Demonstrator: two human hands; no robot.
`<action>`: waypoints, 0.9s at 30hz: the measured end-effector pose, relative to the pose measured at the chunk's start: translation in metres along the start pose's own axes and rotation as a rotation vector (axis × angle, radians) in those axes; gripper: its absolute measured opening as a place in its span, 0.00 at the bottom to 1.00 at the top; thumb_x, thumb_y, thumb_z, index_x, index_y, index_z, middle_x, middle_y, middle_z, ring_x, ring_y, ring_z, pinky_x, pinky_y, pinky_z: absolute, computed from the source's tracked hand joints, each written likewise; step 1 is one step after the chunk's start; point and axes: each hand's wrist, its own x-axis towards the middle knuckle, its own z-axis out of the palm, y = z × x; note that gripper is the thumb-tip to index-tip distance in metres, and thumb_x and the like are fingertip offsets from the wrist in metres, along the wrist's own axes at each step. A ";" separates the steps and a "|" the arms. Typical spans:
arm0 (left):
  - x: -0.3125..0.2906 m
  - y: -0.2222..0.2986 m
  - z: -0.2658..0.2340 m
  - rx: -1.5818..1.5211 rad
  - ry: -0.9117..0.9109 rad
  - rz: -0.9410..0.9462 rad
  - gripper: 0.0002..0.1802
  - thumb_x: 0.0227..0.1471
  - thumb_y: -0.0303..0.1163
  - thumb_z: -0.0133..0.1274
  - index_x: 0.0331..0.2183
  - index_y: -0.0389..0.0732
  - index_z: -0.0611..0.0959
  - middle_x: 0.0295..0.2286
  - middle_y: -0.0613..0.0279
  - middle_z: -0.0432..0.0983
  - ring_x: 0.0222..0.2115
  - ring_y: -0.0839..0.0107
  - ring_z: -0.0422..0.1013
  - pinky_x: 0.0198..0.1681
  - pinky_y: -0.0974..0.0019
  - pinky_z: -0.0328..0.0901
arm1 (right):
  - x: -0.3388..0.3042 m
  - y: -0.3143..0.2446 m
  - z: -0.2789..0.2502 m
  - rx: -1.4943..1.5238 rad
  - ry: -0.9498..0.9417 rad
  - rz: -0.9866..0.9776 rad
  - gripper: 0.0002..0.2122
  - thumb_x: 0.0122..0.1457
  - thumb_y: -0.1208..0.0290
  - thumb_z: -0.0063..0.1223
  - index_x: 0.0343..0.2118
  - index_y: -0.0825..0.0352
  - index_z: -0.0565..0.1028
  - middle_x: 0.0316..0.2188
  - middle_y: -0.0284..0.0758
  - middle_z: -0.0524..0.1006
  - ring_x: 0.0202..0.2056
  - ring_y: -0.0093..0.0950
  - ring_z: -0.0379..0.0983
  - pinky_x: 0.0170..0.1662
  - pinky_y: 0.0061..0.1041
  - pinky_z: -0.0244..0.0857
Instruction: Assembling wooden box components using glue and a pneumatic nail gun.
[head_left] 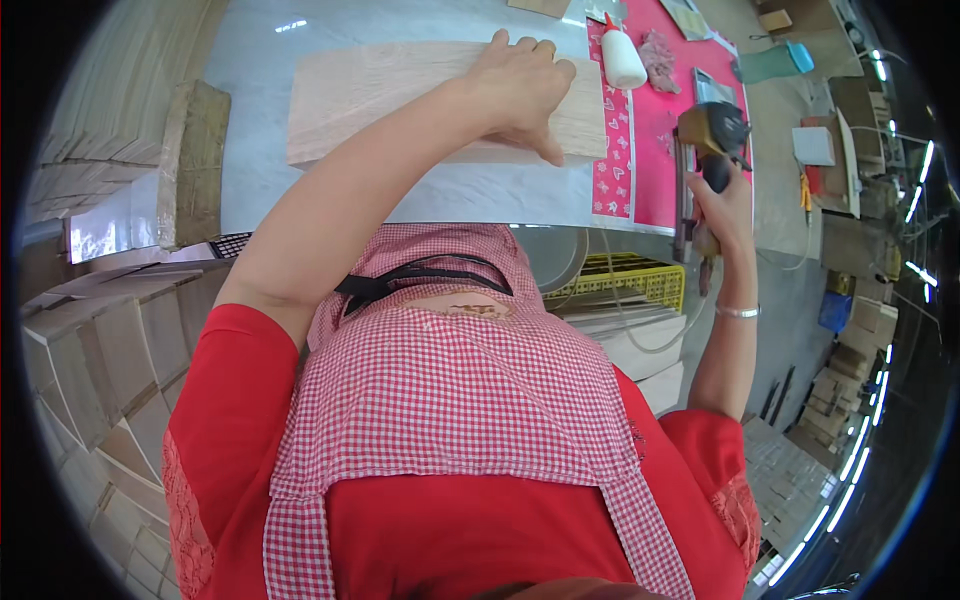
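Observation:
A long, pale, box-shaped wooden piece point(385, 95) lies on the bluish-white tabletop in front of me. My left hand point(520, 95) grips it across its right half, with the thumb at the near edge and the fingers bent over toward the far edge. Off to the right, my right hand point(728, 205) is wrapped round the handle of a black and yellow air nail gun point(712, 125). The nail gun is held over the right end of the table, apart from the wood. A clear hose hangs below it.
A white glue bottle point(622, 58) with a red tip stands behind the wood, beside a crumpled pink cloth point(659, 60) on a red mat point(655, 150). Stacked boards point(125, 90) fill the left side. Under the table is a yellow crate point(640, 283). A teal cup point(778, 62) lies far right.

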 end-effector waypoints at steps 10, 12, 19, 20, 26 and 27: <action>0.002 -0.001 0.013 0.008 0.163 0.016 0.40 0.28 0.51 0.69 0.42 0.36 0.80 0.45 0.45 0.73 0.51 0.53 0.67 0.54 0.51 0.61 | -0.097 -0.069 -0.012 0.205 -0.120 -0.085 0.10 0.54 0.70 0.66 0.31 0.71 0.79 0.16 0.26 0.73 0.14 0.13 0.61 0.17 0.18 0.54; 0.001 0.000 0.014 0.013 0.178 0.011 0.40 0.28 0.51 0.69 0.42 0.36 0.80 0.45 0.45 0.73 0.51 0.53 0.67 0.54 0.52 0.61 | -0.097 -0.069 -0.010 0.162 -0.154 -0.110 0.10 0.54 0.69 0.67 0.32 0.70 0.79 0.15 0.24 0.72 0.14 0.12 0.59 0.17 0.18 0.52; 0.000 0.000 0.014 -0.007 0.161 0.019 0.39 0.27 0.49 0.68 0.42 0.34 0.79 0.46 0.42 0.72 0.51 0.52 0.67 0.54 0.54 0.61 | -0.099 -0.080 -0.010 0.165 -0.167 -0.041 0.10 0.54 0.68 0.66 0.32 0.70 0.79 0.14 0.23 0.70 0.15 0.12 0.60 0.17 0.18 0.52; 0.000 0.000 0.014 -0.010 0.160 0.019 0.39 0.27 0.49 0.68 0.42 0.34 0.79 0.46 0.42 0.72 0.51 0.52 0.67 0.54 0.54 0.61 | -0.099 -0.081 -0.009 0.174 -0.165 -0.035 0.10 0.54 0.68 0.66 0.32 0.70 0.79 0.14 0.23 0.70 0.15 0.12 0.60 0.17 0.18 0.52; 0.000 0.001 0.012 -0.022 0.155 0.017 0.39 0.27 0.48 0.68 0.41 0.34 0.79 0.45 0.43 0.72 0.50 0.52 0.67 0.53 0.54 0.62 | -0.101 -0.085 -0.005 0.170 -0.174 -0.016 0.11 0.55 0.67 0.65 0.30 0.70 0.78 0.13 0.24 0.69 0.13 0.12 0.60 0.16 0.19 0.53; 0.000 0.001 0.011 -0.026 0.149 0.017 0.38 0.27 0.48 0.68 0.41 0.34 0.79 0.45 0.43 0.72 0.50 0.52 0.67 0.53 0.54 0.62 | -0.104 -0.084 -0.004 0.177 -0.179 0.012 0.11 0.56 0.66 0.65 0.30 0.70 0.78 0.13 0.24 0.69 0.13 0.13 0.61 0.16 0.19 0.54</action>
